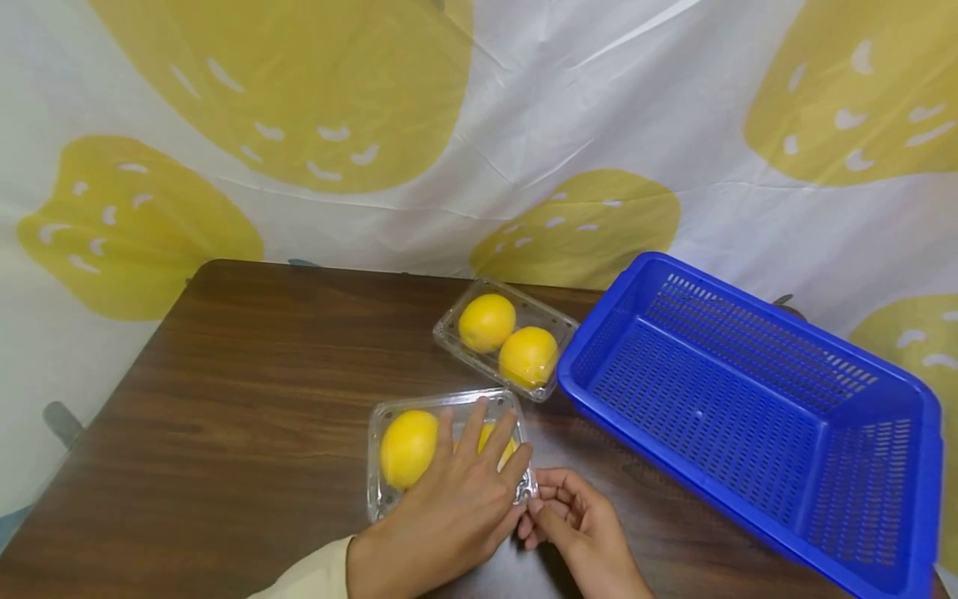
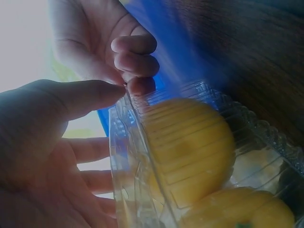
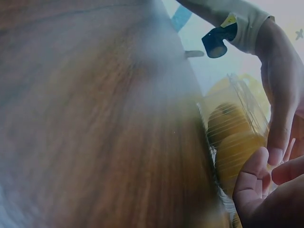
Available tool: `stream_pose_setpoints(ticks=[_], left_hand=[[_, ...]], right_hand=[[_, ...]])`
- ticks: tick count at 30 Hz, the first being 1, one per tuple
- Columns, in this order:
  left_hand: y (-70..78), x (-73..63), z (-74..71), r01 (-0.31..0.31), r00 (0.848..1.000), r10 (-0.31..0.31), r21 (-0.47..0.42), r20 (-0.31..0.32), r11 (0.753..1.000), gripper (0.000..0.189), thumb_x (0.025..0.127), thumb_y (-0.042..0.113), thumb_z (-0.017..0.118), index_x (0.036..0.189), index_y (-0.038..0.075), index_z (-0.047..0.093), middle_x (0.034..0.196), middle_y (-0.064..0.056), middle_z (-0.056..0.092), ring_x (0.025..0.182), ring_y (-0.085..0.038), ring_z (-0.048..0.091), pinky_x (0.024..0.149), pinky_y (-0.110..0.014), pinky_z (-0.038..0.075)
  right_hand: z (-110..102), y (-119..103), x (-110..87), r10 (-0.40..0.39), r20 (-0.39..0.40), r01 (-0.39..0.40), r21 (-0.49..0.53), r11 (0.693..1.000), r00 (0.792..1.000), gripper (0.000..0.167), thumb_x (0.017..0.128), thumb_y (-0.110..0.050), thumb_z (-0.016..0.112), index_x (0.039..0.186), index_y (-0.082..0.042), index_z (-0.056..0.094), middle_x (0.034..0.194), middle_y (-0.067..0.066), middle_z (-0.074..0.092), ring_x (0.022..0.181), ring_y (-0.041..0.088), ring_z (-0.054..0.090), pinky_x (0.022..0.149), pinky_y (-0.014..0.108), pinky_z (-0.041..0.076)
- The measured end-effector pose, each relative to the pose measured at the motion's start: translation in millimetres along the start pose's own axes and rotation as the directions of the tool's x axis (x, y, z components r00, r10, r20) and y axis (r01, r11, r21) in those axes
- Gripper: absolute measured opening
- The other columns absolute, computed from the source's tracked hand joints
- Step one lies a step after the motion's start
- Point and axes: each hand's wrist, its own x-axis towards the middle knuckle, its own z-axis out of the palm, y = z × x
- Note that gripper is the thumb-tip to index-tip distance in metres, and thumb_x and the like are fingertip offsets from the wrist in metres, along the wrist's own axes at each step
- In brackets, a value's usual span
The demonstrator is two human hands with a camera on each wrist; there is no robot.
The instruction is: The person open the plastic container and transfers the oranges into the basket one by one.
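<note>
A clear plastic clamshell box (image 1: 377,408) lies on the table near its front, two yellow fruits (image 1: 409,449) inside. My left hand (image 1: 467,491) rests across the lid with fingers straight and spread, partly covering the right-hand fruit. In the left wrist view its thumb (image 2: 90,97) lies along the lid's edge. At the box's front right corner, my right hand (image 1: 580,528) pinches the rim between thumb and curled fingers. The right wrist view shows both hands meeting at that edge, beside the fruits (image 3: 237,154) under the ribbed plastic.
A second clear clamshell box (image 1: 456,308) with two yellow fruits sits just behind, its right end against a blue perforated basket (image 1: 711,416). The basket fills the table's right side. A lemon-print cloth (image 1: 524,108) hangs behind the brown wooden table (image 1: 262,399).
</note>
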Motion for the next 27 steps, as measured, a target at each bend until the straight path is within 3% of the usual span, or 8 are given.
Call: stream_pose_setpoints(ticks=[27], left_hand=[[-3.2,9.3,5.1,-0.004,1.000,0.005,-0.057,0.005,0.998,0.053,0.104,0.051,0.070,0.142,0.013,0.072,0.159,-0.018,0.058,0.147,-0.047,0.054,0.111,-0.075,0.052]], right_hand=[[4.0,-8.9,5.8,0.091,-0.120,-0.098,-0.051,0.994,0.989,0.024,0.100,0.009,0.061,0.122,0.016,0.059,0.094,0.015,0.068,0.071,0.017,0.068,0.063,0.029,0.063]])
